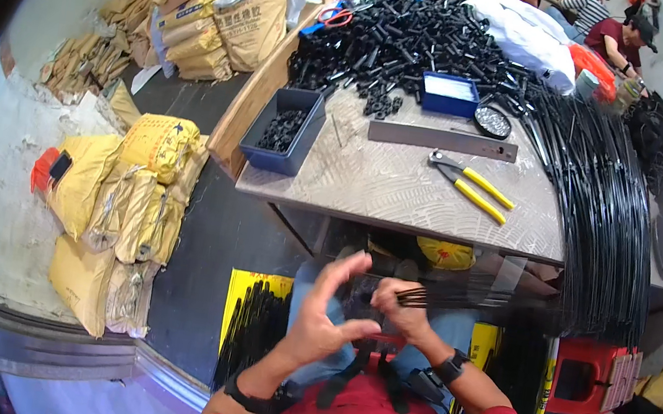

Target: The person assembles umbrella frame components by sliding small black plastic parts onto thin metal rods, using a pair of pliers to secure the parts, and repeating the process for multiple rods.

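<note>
Head view, as I follow it from my remote station: nearest, the left hand [324, 320] is empty, its fingers spread and its thumb apart, while the right hand [406, 309] is clenched around a bundle of thin black strands [459, 296], which runs out rightward above the lap, blurred; I judge that the tight grip keeps the strands together. Dark strips [252, 336] stand in a yellow-sided container [237, 285] by the left knee, presumably to stay within reach. Beyond, long black lengths [601, 219] drape over the right edge of the table [335, 182], probably because they outreach it. The yellow-handled pliers [470, 186] lie with handles angled toward the front right, which I read as convenient for picking up. The grey-blue bin [270, 161] and blue box [447, 106] seem to keep small pieces apart from the heap of black parts [410, 36], which a wooden board [268, 88] appears to check on the left. Counting outward, I find two hands, one bundle (its strands too blurred to number), one pair of pliers, one bin, one flat metal bar [442, 140], one blue box, one round dish [491, 134] and one wooden board; the heap defies counting.
</note>
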Action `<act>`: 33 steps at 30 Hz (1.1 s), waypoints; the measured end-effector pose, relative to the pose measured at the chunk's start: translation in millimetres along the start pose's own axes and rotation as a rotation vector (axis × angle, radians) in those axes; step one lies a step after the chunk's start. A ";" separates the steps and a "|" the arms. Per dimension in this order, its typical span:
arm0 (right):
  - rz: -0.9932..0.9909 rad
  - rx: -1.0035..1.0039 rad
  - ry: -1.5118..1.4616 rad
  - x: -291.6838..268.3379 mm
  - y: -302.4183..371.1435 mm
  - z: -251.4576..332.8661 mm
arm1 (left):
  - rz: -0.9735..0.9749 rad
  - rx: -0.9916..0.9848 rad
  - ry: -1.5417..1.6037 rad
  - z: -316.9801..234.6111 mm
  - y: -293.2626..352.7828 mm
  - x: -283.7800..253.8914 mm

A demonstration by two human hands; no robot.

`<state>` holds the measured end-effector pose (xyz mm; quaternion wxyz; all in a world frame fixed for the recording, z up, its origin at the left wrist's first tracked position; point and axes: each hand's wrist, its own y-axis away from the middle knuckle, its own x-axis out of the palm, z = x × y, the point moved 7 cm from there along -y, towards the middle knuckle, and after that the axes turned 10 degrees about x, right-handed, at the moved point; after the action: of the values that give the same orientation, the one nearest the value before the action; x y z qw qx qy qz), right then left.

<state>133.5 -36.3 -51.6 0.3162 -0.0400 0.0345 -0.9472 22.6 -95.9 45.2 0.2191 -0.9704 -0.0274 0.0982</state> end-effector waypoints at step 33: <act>0.461 -0.039 0.867 -8.7 -160.8 137.3 | 0.136 -0.130 0.853 23.5 -17.2 -22.0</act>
<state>58.0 91.7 99.0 0.4733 0.3607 0.1886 -0.7812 -3.8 -72.6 35.7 0.1422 -0.9355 0.1234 -0.2990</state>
